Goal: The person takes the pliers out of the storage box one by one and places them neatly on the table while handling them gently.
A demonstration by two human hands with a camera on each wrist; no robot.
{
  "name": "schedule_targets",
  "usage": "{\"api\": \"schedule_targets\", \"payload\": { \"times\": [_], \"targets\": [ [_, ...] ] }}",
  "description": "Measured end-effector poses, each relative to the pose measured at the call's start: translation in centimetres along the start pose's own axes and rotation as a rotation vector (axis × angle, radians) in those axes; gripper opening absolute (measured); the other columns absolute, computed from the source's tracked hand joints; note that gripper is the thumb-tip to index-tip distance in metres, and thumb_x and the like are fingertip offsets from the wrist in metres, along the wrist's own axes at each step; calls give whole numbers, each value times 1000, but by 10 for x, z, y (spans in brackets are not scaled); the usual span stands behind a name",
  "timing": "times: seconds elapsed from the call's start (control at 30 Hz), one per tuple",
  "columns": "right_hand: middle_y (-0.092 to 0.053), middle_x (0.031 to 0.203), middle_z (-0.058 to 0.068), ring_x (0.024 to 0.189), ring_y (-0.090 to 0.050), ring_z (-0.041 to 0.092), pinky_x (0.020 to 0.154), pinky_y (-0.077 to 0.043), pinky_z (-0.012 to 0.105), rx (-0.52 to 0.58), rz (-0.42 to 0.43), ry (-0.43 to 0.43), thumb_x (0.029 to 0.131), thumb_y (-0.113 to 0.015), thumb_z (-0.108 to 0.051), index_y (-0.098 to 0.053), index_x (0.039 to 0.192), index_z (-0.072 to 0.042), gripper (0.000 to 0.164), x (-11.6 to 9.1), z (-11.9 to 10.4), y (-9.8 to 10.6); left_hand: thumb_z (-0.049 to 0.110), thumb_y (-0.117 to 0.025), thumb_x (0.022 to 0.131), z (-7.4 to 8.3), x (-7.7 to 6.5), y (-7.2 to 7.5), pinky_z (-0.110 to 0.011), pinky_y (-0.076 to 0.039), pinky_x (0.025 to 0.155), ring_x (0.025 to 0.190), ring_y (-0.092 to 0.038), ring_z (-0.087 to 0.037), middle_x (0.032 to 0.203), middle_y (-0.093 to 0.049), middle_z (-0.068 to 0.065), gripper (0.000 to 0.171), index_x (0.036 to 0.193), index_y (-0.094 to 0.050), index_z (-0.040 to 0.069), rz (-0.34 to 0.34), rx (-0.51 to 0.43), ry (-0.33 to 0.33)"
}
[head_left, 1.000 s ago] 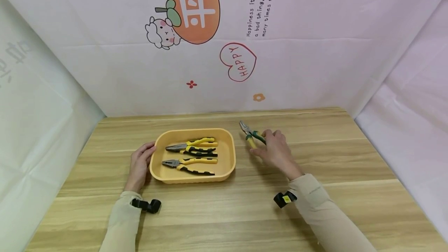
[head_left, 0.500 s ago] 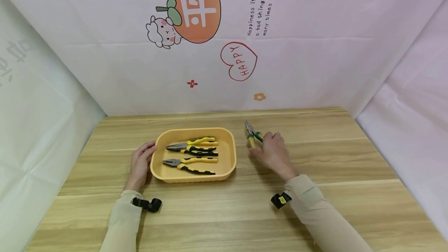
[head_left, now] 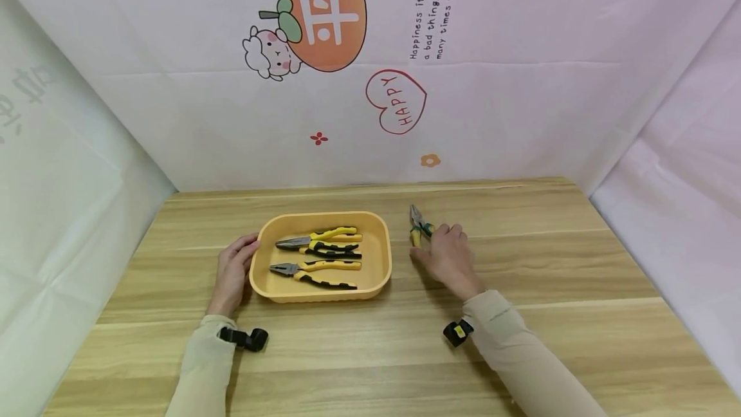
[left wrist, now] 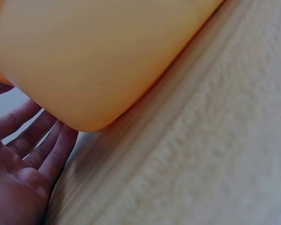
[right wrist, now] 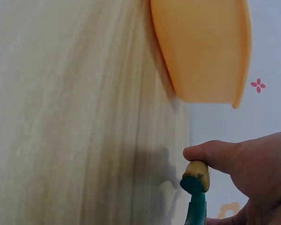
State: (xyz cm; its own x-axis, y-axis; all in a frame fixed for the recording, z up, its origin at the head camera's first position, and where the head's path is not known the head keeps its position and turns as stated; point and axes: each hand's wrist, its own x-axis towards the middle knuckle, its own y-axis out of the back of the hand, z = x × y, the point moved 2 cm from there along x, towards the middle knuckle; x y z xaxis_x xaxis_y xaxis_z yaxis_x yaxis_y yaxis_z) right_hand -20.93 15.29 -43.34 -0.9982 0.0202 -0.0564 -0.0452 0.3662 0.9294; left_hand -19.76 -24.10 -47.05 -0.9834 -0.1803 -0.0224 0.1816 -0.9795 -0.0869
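My left hand (head_left: 231, 272) rests against the left end of a yellow-orange plastic tray (head_left: 379, 256). In the left wrist view, its fingers (left wrist: 33, 133) extend nearly straight along the tray's outer wall. Inside the tray lie combination pliers (head_left: 327, 266) with yellow-and-black handles, nearer the front. Behind them are long-nosed pliers (head_left: 332, 234), overlapping what looks like another pair. Right of the tray, my right hand (head_left: 451, 256) grips green-and-yellow pliers (head_left: 416, 217) by the handles, metal head pointing away. In the right wrist view, the thumb lies against a yellow-and-green handle end (right wrist: 195, 178).
The wooden table (head_left: 359, 352) extends around the tray and both arms. A white printed cloth (head_left: 498, 114) hangs along the table's back edge, and more white cloth hangs at both sides. Each wrist wears a small black camera (head_left: 457, 333).
My right hand has shifted slightly left and toward me, turning the green-and-yellow pliers so their head points more straight away. The left hand and tray stay put.
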Motion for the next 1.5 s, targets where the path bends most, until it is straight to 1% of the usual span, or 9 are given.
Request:
{"api": "schedule_targets", "payload": {
  "times": [0.27, 0.4, 0.77, 1.07, 1.5],
  "targets": [
    [-42, 90, 20, 78, -47, 32, 57, -43, 37, -8, 2, -21, 91, -75, -43, -46, 93, 7, 58, 1, 0, -6, 8, -51, 106, 0, 0, 0, -19, -56, 87, 96, -68, -4, 104, -68, 11, 40, 135, -50, -19, -3, -6, -8],
    [-42, 89, 20, 78, -47, 32, 57, -43, 38, -10, -11, -32, 92, -74, -43, -46, 92, 8, 57, 2, -1, -7, 8, -52, 106, 0, 0, 0, -19, -55, 87, 97, -68, -5, 105, -68, 10, 40, 134, -51, -19, -4, -15, -11],
    [-43, 91, 21, 79, -47, 32, 57, -44, 38, -40, -36, -57, 93, -72, -45, -48, 98, 10, 60, 5, -4, -10, 10, -52, 106, 0, -1, 0, -19, -55, 87, 98, -68, -4, 105, -68, 10, 41, 135, -50, -19, -5, -1, -9],
    [-42, 89, 20, 77, -47, 32, 57, -43, 37, -33, -32, -56, 93, -72, -43, -47, 95, 8, 58, 6, -4, -12, 10, -53, 106, -1, 0, 1, -19, -55, 88, 99, -68, -6, 108, -67, 8, 40, 134, -51, -19, 0, -7, -21],
    [-41, 88, 20, 77, -48, 32, 55, -44, 37, -23, -29, -49, 93, -72, -43, -47, 95, 8, 57, 6, -4, -13, 10, -53, 105, -3, 1, 2, -19, -56, 87, 98, -69, -6, 106, -68, 9, 40, 134, -52, -18, -6, -1, -27]
  ]
}}
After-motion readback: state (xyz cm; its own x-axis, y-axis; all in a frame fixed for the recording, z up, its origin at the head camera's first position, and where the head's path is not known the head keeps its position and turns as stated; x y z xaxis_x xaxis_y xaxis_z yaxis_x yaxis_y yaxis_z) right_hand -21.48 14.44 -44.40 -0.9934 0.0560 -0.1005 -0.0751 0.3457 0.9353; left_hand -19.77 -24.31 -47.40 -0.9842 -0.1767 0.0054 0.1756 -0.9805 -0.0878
